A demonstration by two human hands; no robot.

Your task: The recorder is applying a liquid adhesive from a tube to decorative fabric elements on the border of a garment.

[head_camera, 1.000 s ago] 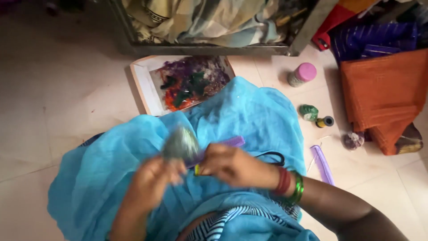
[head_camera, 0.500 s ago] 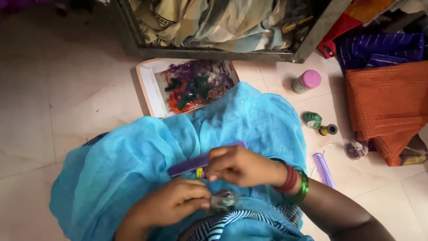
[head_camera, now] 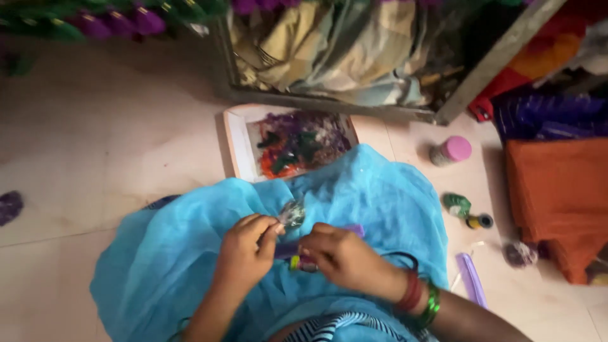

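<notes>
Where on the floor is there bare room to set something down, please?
The widest free patch is the tile floor left of the white tray and blue cloth. Right of the cloth it is crowded: pink-lidded jar, thread spools, orange fabric.

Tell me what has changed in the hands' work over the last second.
The left hand dropped the small shiny grey piece towards the lap half a second ago, then raised it again; its fingers now pinch it above the blue cloth. The right hand has kept its place at the purple tool. The tray, pink-capped bottle and thread spools lie as before.
</notes>
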